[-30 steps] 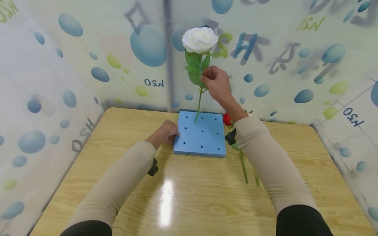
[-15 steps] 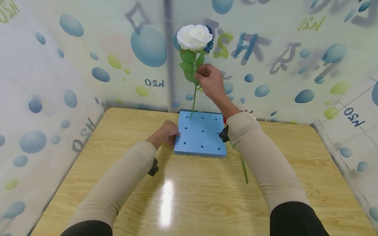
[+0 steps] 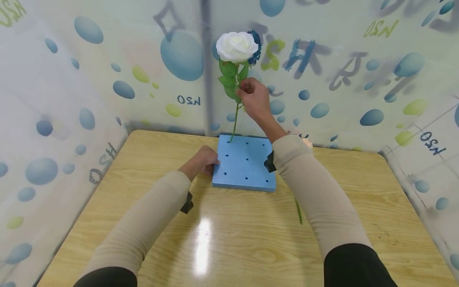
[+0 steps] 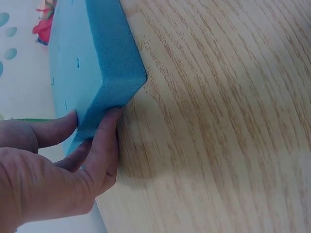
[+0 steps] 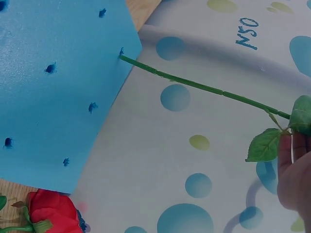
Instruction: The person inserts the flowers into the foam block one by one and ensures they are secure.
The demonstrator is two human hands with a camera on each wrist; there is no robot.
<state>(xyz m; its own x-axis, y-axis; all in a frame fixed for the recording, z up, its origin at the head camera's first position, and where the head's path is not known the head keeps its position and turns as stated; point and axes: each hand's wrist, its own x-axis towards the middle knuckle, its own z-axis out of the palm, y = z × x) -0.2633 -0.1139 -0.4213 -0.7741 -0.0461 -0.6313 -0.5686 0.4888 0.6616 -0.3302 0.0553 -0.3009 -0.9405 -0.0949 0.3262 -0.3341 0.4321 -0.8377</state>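
Note:
A white artificial rose [image 3: 236,47] stands nearly upright above the blue foam board [image 3: 236,169]. My right hand [image 3: 256,99] pinches it by the leafy part of the stem. In the right wrist view the green stem [image 5: 194,84] runs down to the corner hole, its lower end at the hole's edge; how deep it sits I cannot tell. My left hand [image 4: 58,182] grips the board's left edge, thumb on top and fingers at the side and lower edge. Several small holes dot the board, some hidden behind the right sleeve in the head view.
Right of the board, partly behind my right arm, lie a red rose [image 5: 53,213] and a pale pink flower [image 3: 307,142]. A green stem [image 3: 299,211] sticks out below the arm. The wooden table [image 3: 251,239] meets a patterned wall [image 3: 143,107] at the back.
My right hand has moved the white rose left, and its stem end has gone from over the board's surface to the back-left hole. My left hand stays on the board's edge.

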